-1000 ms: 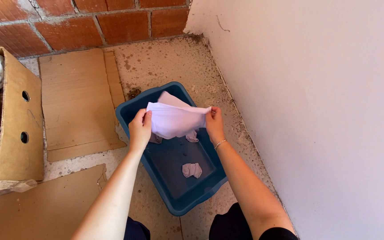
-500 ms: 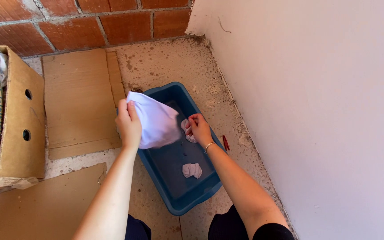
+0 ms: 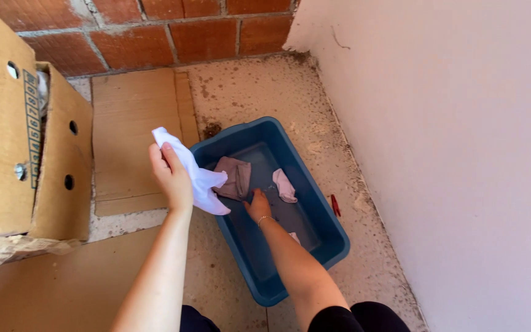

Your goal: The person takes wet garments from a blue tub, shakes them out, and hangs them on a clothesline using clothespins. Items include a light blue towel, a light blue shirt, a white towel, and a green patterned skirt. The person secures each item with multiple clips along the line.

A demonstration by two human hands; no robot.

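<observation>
My left hand [image 3: 170,175] holds a white cloth [image 3: 193,173] bunched up, just left of a blue plastic tub [image 3: 324,216] on the floor. My right hand [image 3: 257,206] reaches down inside the tub, its fingers at the edge of a brownish folded cloth [image 3: 233,178] lying on the bottom. A small pale pink cloth [image 3: 284,185] lies to the right of that hand. Another pale scrap [image 3: 294,237] shows beside my right forearm, partly hidden by it.
An open cardboard box [image 3: 23,154] with round holes stands at the left. Flat cardboard sheets [image 3: 133,135] cover the floor beside the tub. A brick wall runs along the back, a white wall on the right. A small red object [image 3: 335,205] lies by the tub.
My right hand let go of the white cloth and went down into the tub. My left hand carried the cloth off to the left, bunched. The view shifted left.
</observation>
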